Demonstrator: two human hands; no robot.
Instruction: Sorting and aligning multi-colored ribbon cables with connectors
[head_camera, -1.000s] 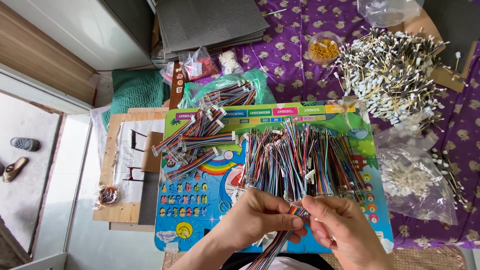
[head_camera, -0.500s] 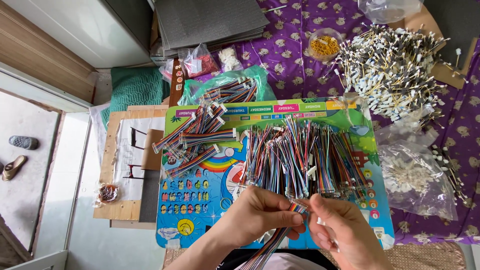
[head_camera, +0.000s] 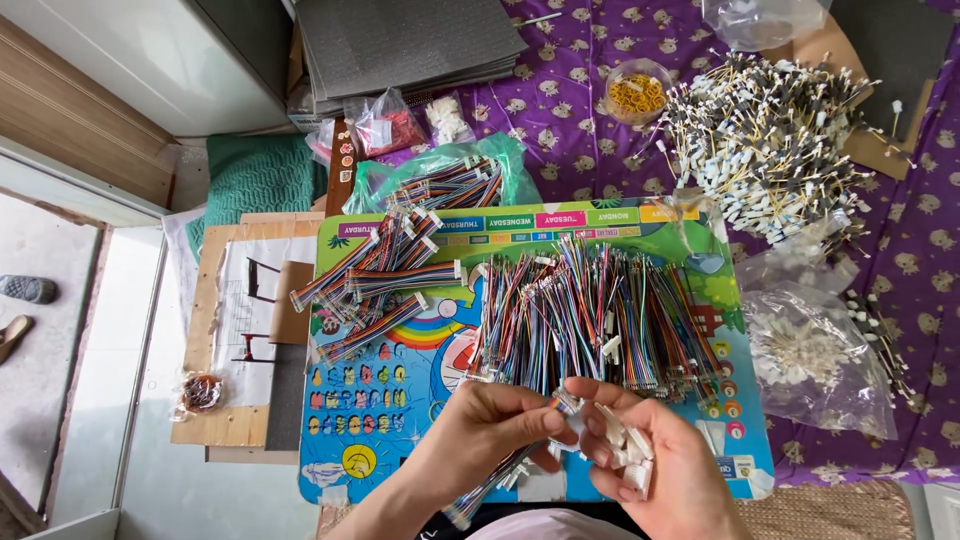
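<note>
**Cable end meets connectors at mid-chest**

While my left hand (head_camera: 500, 430) pinches the ribbon cable (head_camera: 490, 485) near its tip, its length slants down-left toward me; my right hand (head_camera: 640, 465), just beside, cups white connectors (head_camera: 625, 450) (fingers curled closed), above the colourful desk (head_camera: 400, 400).

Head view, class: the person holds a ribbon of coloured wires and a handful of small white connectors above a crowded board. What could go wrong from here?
1. The right hand cups several white connectors loosely; some could slip out and be lost among the loose wires.
2. The wire ribbon in the left hand trails off the colourful board towards the lap and might snag or tug.
3. The wire pile lies right by the hands, so a knock could tangle it.
</note>
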